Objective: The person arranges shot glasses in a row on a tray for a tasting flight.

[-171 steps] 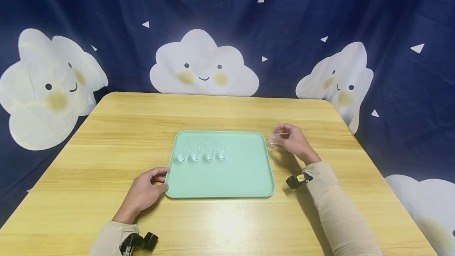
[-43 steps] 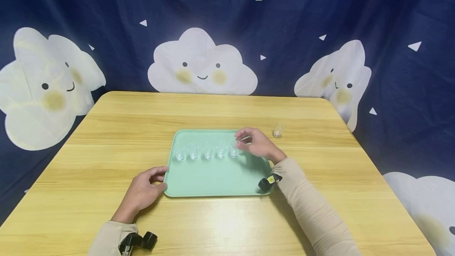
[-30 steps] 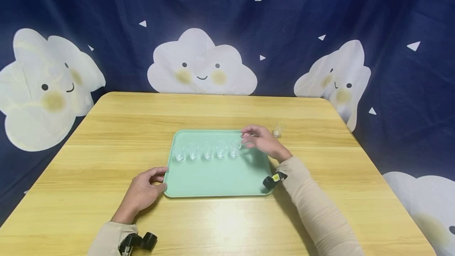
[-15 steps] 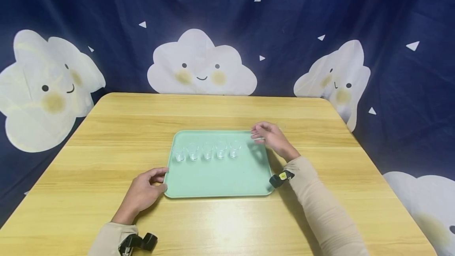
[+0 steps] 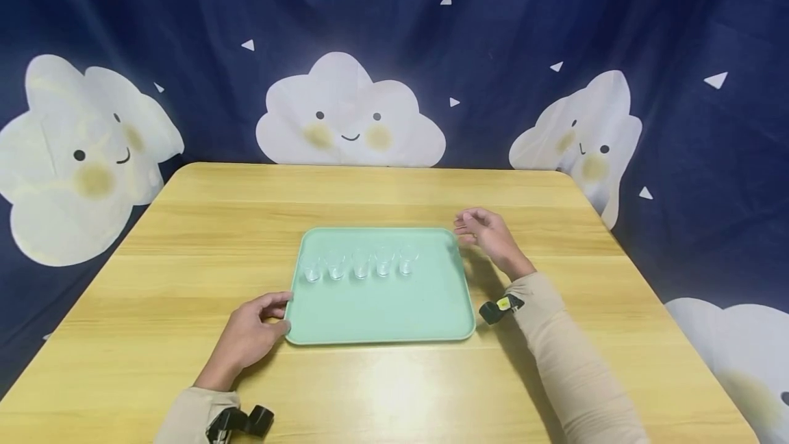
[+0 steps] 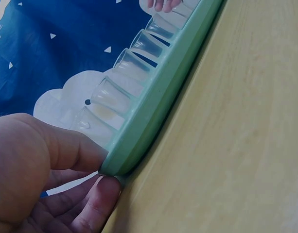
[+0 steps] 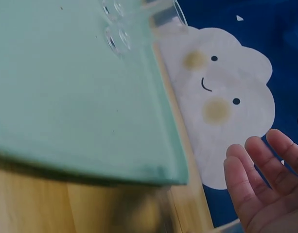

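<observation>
My left hand (image 5: 249, 334) holds the left edge of a mint-green tray (image 5: 382, 314); in the left wrist view its thumb and fingers (image 6: 102, 199) meet the rim near a corner. Several small clear shot glasses (image 5: 361, 264) stand upright in a row across the tray, reaching from its left side to right of the middle. My right hand (image 5: 490, 235) is above the table just past the tray's far right corner. Its fingers are spread and relaxed with nothing in them, as the right wrist view shows. The hand hides the spot where another shot glass stood on the table.
The wooden table (image 5: 394, 194) extends around the tray on all sides. Behind it hangs a dark blue curtain (image 5: 481, 40) with smiling clouds. Part of a clear curved rim (image 7: 231, 225) shows at the bottom of the right wrist view.
The right hand brought a shot glass from beside the tray to the row's right end, let it go, then moved back right past the tray's edge. The left hand has stayed at the tray.
</observation>
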A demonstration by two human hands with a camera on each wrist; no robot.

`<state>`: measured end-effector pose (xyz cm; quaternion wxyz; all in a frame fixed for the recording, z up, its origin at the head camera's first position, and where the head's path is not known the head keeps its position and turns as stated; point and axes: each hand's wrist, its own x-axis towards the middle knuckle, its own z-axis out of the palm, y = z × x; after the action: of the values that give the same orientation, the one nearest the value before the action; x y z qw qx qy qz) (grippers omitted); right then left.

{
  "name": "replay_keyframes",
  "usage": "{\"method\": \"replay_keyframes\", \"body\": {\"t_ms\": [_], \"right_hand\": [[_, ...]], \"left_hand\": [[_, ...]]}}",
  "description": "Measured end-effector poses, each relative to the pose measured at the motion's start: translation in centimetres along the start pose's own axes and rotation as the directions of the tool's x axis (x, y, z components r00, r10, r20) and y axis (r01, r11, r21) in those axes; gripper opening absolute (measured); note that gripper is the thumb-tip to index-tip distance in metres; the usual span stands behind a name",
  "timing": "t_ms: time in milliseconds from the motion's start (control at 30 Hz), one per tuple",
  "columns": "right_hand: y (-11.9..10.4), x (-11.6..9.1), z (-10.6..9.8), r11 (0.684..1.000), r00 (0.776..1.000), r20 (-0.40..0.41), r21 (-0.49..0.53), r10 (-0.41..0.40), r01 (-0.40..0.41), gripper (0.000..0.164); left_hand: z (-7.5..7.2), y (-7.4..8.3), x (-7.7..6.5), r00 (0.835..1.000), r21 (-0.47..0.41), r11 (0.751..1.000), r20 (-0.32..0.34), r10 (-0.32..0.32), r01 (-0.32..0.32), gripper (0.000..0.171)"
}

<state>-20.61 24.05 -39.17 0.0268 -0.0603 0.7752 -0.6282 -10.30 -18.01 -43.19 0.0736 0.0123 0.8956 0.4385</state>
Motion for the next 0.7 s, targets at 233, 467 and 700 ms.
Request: {"method": "replay_keyframes", "body": {"t_ms": [233, 467, 700], "right_hand": [[0.2, -0.1, -1.0, 1.0, 0.998, -0.062, 0.001, 0.012, -0.012, 0.045], [0.4, -0.1, -1.9, 1.0, 0.988, -0.152, 0.006, -0.001, 0.002, 0.043], [0.4, -0.2, -2.8, 1.0, 0.983, -0.184, 0.004, 0.002, -0.001, 0.046]], "left_hand": [[0.0, 0.0, 0.0, 1.0, 0.002, 1.0, 0.001, 0.003, -0.003, 0.046], [0.0, 0.1, 0.1, 1.0, 0.005, 1.0, -0.006, 0.008, -0.008, 0.045], [-0.1, 0.1, -0.1, 1.0, 0.0, 1.0, -0.006, 0.001, -0.001, 0.045]]}}
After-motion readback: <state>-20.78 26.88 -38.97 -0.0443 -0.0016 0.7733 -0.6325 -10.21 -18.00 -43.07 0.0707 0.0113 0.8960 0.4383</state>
